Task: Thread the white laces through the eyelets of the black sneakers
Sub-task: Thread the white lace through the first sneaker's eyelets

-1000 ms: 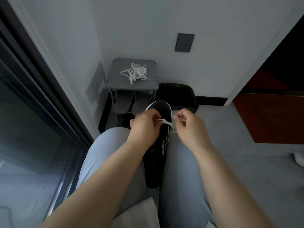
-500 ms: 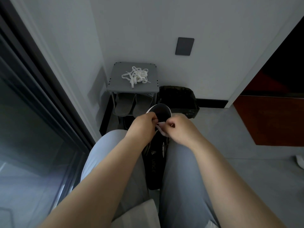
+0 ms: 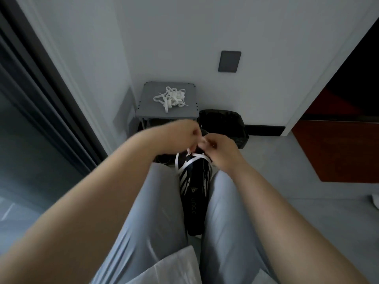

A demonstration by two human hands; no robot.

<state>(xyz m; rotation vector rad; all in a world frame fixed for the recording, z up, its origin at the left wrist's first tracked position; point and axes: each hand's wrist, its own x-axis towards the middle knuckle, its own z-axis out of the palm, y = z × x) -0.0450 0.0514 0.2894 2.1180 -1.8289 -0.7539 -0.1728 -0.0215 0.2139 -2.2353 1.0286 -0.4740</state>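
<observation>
1. nearest the camera, two thighs (image 3: 155,212) in pale grey-blue trousers, with a fold of white cloth (image 3: 174,269) lying across the lap.
2. the black sneaker (image 3: 193,193) is wedged between the thighs, toe pointing away. it has white stripes on its upper.
3. a white lace (image 3: 191,160) loops across the sneaker's front part and rises to the hands.
4. the left hand (image 3: 184,136) hovers above the toe, fingers curled and pinching the white lace. motion blur hides the exact grip.
5. the right hand (image 3: 218,149) is just beside it, fingertips bunched together and nipping the same lace.
6. beyond lies a grey floor (image 3: 287,181).
7. against the white wall (image 3: 266,27) stands a small grey stool (image 3: 149,108) carrying a tangled bundle of laces (image 3: 171,98).
8. a black bin (image 3: 223,121) sits just right of the stool.
9. a dark wall plate (image 3: 229,61) hangs above it.
10. a dark window frame (image 3: 41,83) runs along the left, and a red-brown panel (image 3: 338,152) fills the right.
</observation>
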